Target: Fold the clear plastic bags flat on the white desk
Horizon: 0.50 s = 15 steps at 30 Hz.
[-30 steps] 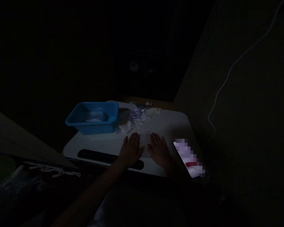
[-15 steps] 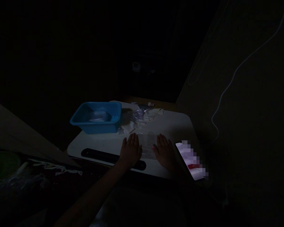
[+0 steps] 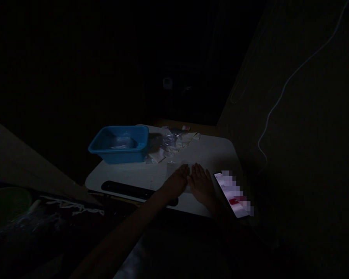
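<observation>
On the small white table, a thin sheet of clear plastic lies flat, hard to make out in the dim light. My left hand rests on it, palm down, with no object visible in it. Right beside it is my right hand, flat with fingers stretched out, also over the sheet. The fingertips of both hands come close together; whether they touch, I cannot tell. What lies under the palms is hidden.
A blue plastic basin with clear plastic packs inside stands on the white table at left. Crumpled clear wrappers lie behind my hands. A lit phone is at right. A black slot runs along the near edge. A white cable hangs at right.
My left hand has slid right across the plastic sheet until it is next to my right hand. The right hand has stayed nearly in place.
</observation>
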Each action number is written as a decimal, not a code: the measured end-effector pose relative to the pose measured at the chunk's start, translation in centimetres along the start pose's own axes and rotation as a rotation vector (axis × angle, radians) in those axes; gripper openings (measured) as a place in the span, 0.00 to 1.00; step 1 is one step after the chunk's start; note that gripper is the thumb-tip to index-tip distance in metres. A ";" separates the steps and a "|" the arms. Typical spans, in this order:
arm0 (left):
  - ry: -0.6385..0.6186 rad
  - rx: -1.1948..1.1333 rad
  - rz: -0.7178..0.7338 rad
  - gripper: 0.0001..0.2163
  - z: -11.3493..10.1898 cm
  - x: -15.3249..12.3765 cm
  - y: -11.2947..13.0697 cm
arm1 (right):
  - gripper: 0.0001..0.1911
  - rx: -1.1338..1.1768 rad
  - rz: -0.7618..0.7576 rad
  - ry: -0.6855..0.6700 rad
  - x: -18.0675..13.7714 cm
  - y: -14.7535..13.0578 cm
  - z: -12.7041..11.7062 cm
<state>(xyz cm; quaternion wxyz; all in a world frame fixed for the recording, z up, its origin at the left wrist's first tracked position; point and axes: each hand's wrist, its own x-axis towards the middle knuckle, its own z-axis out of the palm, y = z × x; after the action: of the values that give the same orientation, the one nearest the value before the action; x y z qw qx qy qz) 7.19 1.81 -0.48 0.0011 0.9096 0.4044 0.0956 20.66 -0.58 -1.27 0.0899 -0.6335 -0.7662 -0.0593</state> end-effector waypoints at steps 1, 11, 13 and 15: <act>0.002 -0.003 -0.008 0.20 0.2 0.0 0.2 | 0.30 0.000 0.001 0.000 0.0 0.0 -0.1; 0.068 0.125 -0.184 0.25 0.3 -2.7 -1.8 | 0.29 0.012 -0.006 0.023 -0.1 0.0 0.3; 0.070 0.141 -0.198 0.25 0.3 -2.8 -2.0 | 0.29 0.030 -0.008 0.027 0.0 0.2 0.3; 0.084 0.150 -0.201 0.25 0.4 -2.9 -1.9 | 0.28 0.060 0.010 0.041 0.0 0.5 0.2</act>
<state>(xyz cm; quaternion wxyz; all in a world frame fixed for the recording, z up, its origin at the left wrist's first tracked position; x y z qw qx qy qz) 3.95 1.04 -1.48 -0.0745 0.8572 0.4991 0.1025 21.12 -0.46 -1.47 0.1250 -0.6329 -0.7625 -0.0490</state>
